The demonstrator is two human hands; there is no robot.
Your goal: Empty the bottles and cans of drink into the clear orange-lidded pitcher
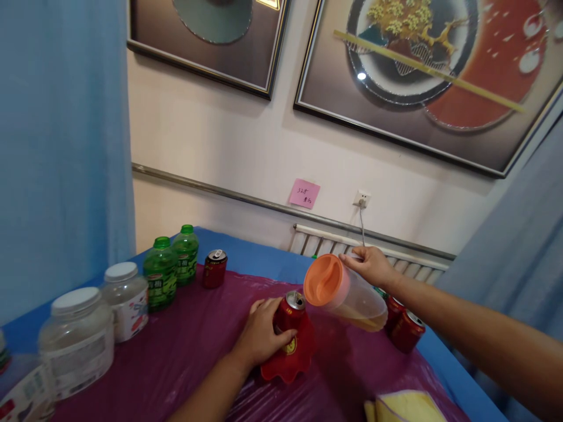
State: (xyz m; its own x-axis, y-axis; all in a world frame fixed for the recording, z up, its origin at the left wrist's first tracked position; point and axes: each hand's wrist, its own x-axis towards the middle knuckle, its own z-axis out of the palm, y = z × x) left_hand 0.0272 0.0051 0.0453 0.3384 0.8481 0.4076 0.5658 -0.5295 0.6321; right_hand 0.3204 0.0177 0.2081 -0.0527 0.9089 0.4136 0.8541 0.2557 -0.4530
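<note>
My left hand (260, 329) is wrapped round a red drink can (290, 315), which stands upright on a red scalloped mat (287, 370). In my right hand (372, 266) is a clear plastic pitcher (357, 298) with an orange lid (324, 280), gripped by its handle. The pitcher is tilted, lid end toward the can top and close to it. Some pale brown liquid (367, 320) lies along its lower side. Whether any liquid passes into the can, I cannot tell.
At left stand clear jars with white lids (77, 340), green bottles (160, 278) and another red can (215, 269). More red cans (407, 332) are behind my right forearm. A folded yellow cloth (407, 407) lies at the front of the purple table cover (185, 363). A radiator (316, 239) lines the wall.
</note>
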